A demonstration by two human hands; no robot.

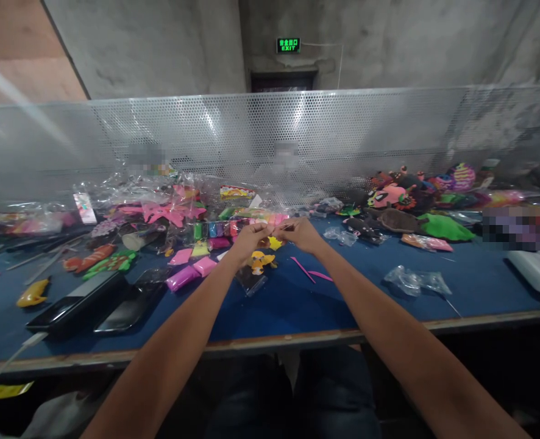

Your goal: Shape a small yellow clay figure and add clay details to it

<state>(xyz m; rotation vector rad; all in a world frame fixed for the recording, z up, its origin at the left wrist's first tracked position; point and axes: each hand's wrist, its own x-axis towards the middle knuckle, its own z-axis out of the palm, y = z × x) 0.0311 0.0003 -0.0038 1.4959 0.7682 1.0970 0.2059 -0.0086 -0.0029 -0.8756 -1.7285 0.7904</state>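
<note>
Left hand (250,236) and right hand (300,233) pinched on one small piece (275,230), raised above the surface (297,299) for close work. Yellow clay figure (259,262) at 6 o'clock beneath; pink tool (303,270) at 5, within reach.

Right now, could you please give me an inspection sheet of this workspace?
Surface: blue table, wooden front edge.
Work things: small piece pinched between both hands, too small to identify; yellow clay figure below them.
Clutter: clay packets, pink tool, plastic bags, finished figures, two dark phones.
Hands: left hand and right hand meet fingertip to fingertip.
Cables: white cable at left edge.
Surroundings: perforated screen, green exit sign.
</note>
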